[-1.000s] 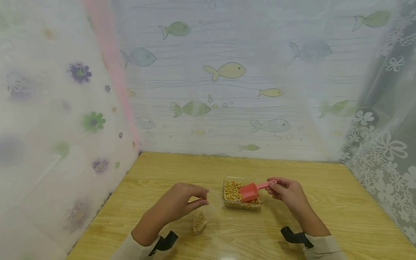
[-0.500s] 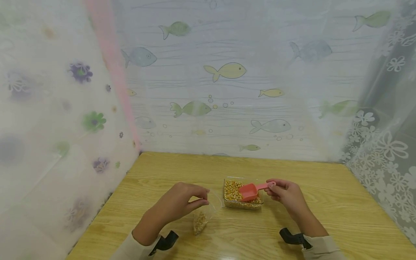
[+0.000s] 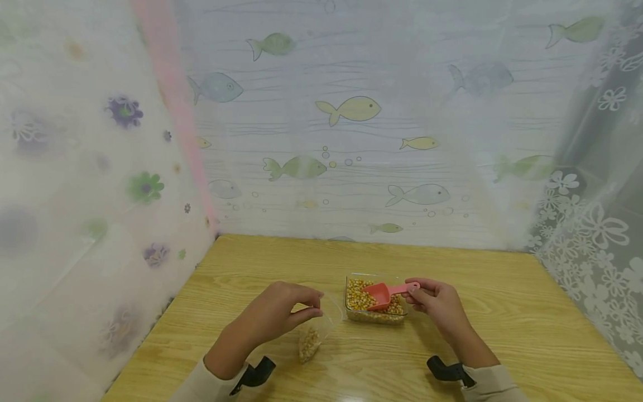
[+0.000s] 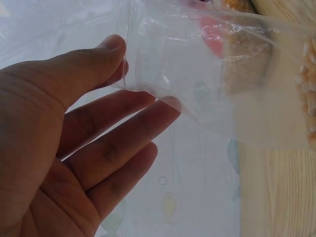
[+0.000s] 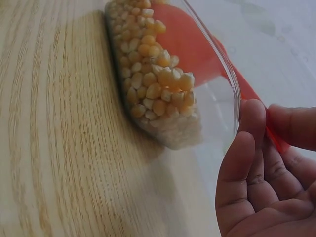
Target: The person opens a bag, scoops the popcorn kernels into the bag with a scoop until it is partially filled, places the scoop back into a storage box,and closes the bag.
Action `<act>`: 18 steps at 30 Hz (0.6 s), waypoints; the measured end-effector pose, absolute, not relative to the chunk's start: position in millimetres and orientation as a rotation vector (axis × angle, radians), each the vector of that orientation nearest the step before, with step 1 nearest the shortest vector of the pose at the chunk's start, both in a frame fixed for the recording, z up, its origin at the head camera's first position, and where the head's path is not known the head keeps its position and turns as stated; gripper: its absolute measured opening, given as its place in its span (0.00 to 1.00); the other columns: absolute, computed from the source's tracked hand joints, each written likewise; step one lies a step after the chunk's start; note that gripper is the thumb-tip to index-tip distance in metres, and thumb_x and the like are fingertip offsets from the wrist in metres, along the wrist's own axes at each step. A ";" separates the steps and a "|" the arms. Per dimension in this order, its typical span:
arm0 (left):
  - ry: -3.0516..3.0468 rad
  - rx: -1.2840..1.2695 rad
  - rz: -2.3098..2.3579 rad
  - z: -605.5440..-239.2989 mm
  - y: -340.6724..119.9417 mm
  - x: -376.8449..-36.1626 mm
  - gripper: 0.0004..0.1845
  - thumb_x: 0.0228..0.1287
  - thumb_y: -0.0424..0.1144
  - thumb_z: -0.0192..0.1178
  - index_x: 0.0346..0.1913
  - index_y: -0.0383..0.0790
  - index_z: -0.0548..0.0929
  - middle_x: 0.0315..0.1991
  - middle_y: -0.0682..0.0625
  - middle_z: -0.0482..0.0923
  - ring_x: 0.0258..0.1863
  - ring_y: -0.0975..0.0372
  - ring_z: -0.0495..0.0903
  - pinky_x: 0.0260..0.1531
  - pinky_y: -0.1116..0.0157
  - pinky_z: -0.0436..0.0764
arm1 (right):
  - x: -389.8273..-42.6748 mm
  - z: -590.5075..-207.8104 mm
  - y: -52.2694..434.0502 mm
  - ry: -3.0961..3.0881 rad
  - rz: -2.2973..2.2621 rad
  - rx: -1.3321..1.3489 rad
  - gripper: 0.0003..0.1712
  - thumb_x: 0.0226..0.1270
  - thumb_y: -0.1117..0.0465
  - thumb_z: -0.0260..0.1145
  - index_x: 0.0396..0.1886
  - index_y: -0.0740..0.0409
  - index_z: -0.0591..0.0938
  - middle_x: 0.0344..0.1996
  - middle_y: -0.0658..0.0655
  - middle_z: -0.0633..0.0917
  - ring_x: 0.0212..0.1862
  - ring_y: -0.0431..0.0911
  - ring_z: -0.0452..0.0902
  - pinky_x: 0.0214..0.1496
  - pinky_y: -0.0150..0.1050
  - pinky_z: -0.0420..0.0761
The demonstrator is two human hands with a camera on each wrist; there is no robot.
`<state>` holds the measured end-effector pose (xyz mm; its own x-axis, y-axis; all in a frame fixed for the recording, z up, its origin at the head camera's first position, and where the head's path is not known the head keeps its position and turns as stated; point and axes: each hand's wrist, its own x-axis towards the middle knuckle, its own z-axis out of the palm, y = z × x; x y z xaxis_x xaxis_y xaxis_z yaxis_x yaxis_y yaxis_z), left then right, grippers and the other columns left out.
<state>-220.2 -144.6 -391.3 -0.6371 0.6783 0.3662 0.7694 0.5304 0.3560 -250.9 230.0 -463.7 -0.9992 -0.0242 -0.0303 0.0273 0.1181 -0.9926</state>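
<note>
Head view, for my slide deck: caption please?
Right hand dips red scoop into corn tub; left hand holds bag.

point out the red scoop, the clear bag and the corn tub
red plastic scoop (image 3: 378, 295): head view, on its bowl over the kernels.
clear plastic zip bag (image 4: 197, 84): left wrist view, on its bare film.
clear plastic tub of corn kernels (image 5: 148, 94): right wrist view, on its kernel-filled side wall.

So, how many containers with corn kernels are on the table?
2: a clear tub before the right hand, and a plastic bag pinched by the left hand.
</note>
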 end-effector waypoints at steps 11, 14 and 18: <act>-2.594 -1.241 -0.740 -390.9 -144.7 -220.4 0.03 0.72 0.46 0.67 0.39 0.55 0.87 0.49 0.54 0.90 0.48 0.68 0.88 0.44 0.71 0.86 | -251.8 -467.5 229.0 2.320 -2.076 -0.021 0.25 0.80 0.58 0.63 0.67 0.72 0.77 0.42 0.54 0.91 0.42 0.41 0.89 0.43 0.34 0.89; -2.597 -1.236 -0.738 -390.2 -145.1 -219.7 0.03 0.71 0.46 0.67 0.38 0.55 0.87 0.51 0.54 0.90 0.48 0.69 0.88 0.44 0.70 0.86 | -253.2 -468.2 229.9 2.299 -2.093 0.003 0.26 0.79 0.57 0.64 0.66 0.72 0.77 0.41 0.54 0.91 0.41 0.41 0.89 0.43 0.35 0.89; -2.598 -1.234 -0.737 -390.2 -146.1 -220.5 0.03 0.72 0.46 0.67 0.39 0.55 0.87 0.52 0.53 0.89 0.47 0.69 0.88 0.45 0.70 0.86 | -254.9 -469.7 233.2 2.271 -2.117 0.042 0.28 0.79 0.56 0.64 0.67 0.73 0.76 0.40 0.54 0.91 0.42 0.41 0.89 0.45 0.36 0.89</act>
